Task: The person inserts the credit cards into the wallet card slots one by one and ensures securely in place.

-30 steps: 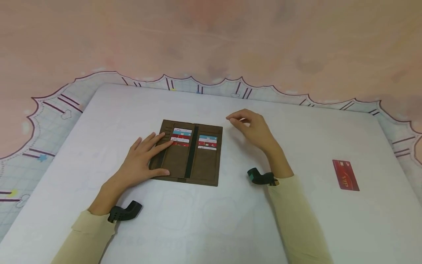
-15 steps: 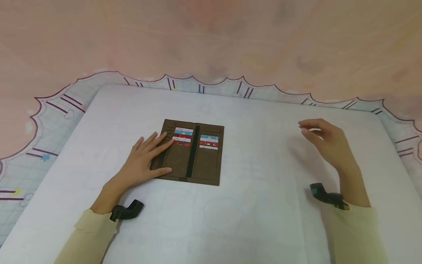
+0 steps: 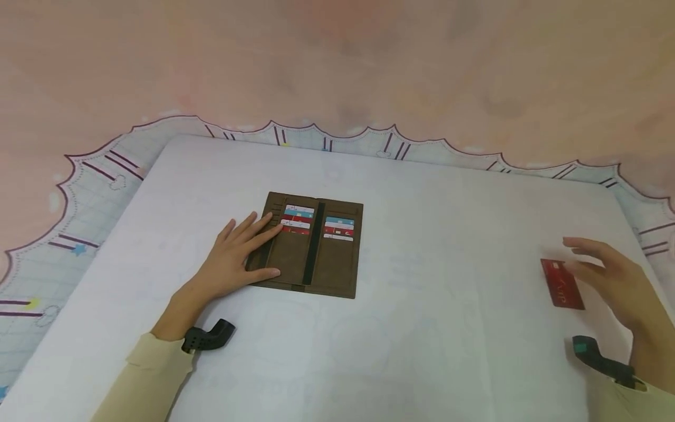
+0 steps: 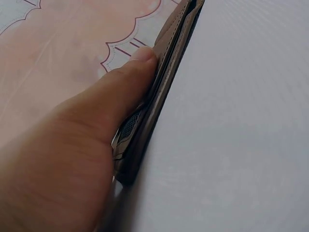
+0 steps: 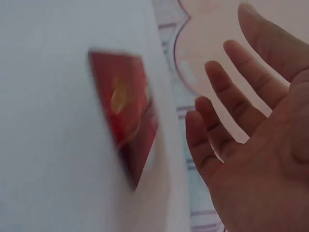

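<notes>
A brown wallet (image 3: 334, 264) lies unfolded on the white table, with several cards (image 3: 338, 230) tucked in the slots of both halves. My left hand (image 3: 232, 258) rests with spread fingers on the wallet's left part; in the left wrist view its thumb (image 4: 130, 79) lies along the wallet edge (image 4: 166, 87). Far to the right, a red VIP card (image 3: 561, 287) lies flat on the table. Over that card's right side hovers my right hand (image 3: 614, 281), fingers loosely bent and holding nothing. The right wrist view shows a gap between the card (image 5: 123, 104) and the fingers (image 5: 236, 104).
The white table (image 3: 432, 328) spans most of the view. Behind it runs a scalloped, patterned border (image 3: 358, 136) on a pinkish cloth (image 3: 337, 64). Each wrist carries a black camera mount, the left one (image 3: 208, 337) near the wallet's lower left.
My right hand has swept from beside the wallet to the far right, over the red card. The card was covered by the arm half a second ago. The left hand stays on the wallet.
</notes>
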The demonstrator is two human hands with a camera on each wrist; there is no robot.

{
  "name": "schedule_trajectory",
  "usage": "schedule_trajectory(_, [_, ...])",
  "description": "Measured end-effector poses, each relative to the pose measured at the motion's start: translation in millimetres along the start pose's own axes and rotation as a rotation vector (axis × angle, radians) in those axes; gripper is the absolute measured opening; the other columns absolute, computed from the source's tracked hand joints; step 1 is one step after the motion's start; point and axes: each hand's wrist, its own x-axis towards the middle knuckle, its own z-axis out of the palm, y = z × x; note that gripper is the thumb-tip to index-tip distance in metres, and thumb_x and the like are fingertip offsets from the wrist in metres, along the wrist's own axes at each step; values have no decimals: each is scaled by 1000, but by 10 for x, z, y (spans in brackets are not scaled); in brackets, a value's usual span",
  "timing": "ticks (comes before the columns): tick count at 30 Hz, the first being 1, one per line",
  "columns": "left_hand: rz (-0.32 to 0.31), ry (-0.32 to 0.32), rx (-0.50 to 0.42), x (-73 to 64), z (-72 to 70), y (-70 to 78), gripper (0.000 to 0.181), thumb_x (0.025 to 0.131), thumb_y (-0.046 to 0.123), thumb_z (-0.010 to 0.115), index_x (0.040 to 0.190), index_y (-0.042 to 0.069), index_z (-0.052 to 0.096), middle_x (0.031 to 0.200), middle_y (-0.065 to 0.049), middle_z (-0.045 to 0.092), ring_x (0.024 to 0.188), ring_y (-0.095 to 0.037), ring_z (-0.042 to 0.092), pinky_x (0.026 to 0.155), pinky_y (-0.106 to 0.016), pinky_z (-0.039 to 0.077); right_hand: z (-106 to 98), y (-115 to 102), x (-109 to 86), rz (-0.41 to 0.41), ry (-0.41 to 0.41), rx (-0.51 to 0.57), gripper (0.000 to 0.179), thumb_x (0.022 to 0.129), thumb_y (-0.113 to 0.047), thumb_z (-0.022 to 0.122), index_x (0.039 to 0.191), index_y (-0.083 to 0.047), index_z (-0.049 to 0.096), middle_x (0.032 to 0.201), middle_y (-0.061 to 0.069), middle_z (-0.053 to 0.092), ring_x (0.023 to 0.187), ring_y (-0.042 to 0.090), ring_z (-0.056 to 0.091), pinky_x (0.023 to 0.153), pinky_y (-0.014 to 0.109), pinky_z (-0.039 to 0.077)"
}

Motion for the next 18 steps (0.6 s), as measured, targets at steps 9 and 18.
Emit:
schedule_trajectory(9, [-15, -17, -3, 23, 29, 13, 82, 81, 54, 69, 149, 23, 37, 156, -7, 25, 144, -31, 13, 113, -55, 3, -1, 515, -148, 30, -36, -11, 60, 98, -22, 55, 151, -31, 29, 149, -7, 29, 131, 21, 34, 109, 47, 30])
schedule_trajectory(18, [-33, -28, -10, 4, 17, -3, 83, 80, 54, 70, 150, 27, 34, 157, -6, 23, 145, -29, 11, 114, -53, 1, 50, 425, -63, 99, -84, -66, 64, 97, -33, 57, 152, -31, 26, 153, 24, 20, 125, 54, 23, 90, 75, 29])
